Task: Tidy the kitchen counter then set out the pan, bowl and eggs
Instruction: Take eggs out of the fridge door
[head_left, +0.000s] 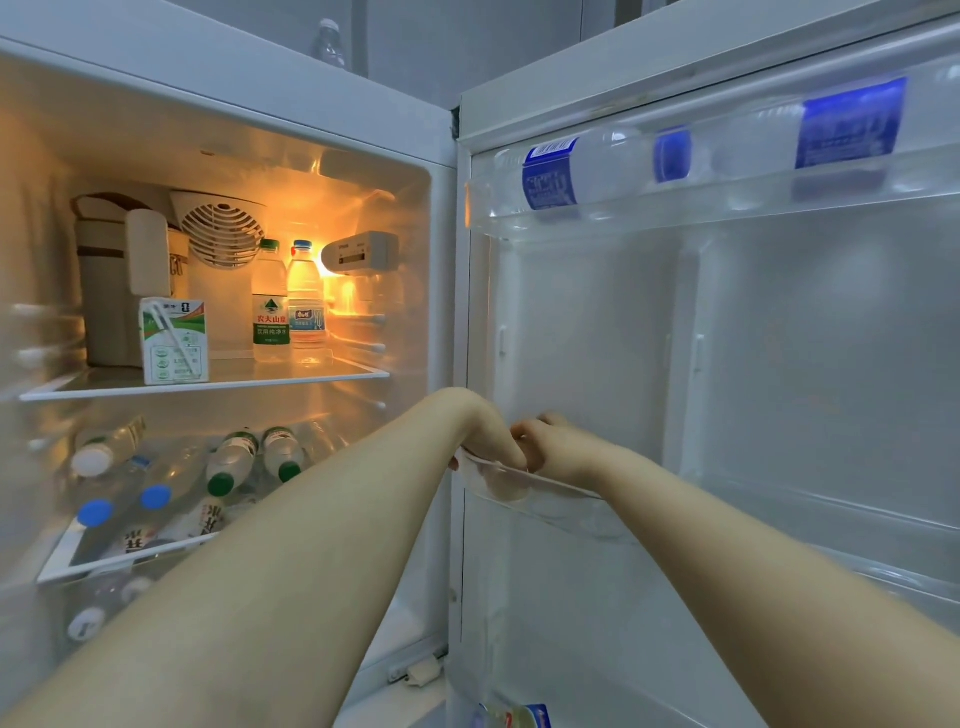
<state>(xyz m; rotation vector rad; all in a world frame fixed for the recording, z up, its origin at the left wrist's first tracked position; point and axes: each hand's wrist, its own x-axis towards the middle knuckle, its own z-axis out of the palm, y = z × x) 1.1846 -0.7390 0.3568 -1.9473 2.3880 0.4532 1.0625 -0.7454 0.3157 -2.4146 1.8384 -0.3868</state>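
An open fridge (441, 156) glows amber at 10 o'clock, with a milk carton (174, 340) and upright water bottles (270, 301) on its glass shelf (291, 378). At centre both hands meet over the clear door bin (576, 501). The left hand (488, 431) dips inside and the right hand (558, 449) curls against it. Whether either hand's fingers grip anything cannot be told (a pale round shape (503, 488), egg or fingertip, shows through the plastic).

Shows a bare left forearm (291, 545) and a bare right forearm (727, 561), both smooth, slender and uncovered along the whole visible length. Ends in a bare left hand (491, 434) and a bare right hand (561, 449), small, knuckles rounded, fingers partly hidden, nails too blurred to tell.
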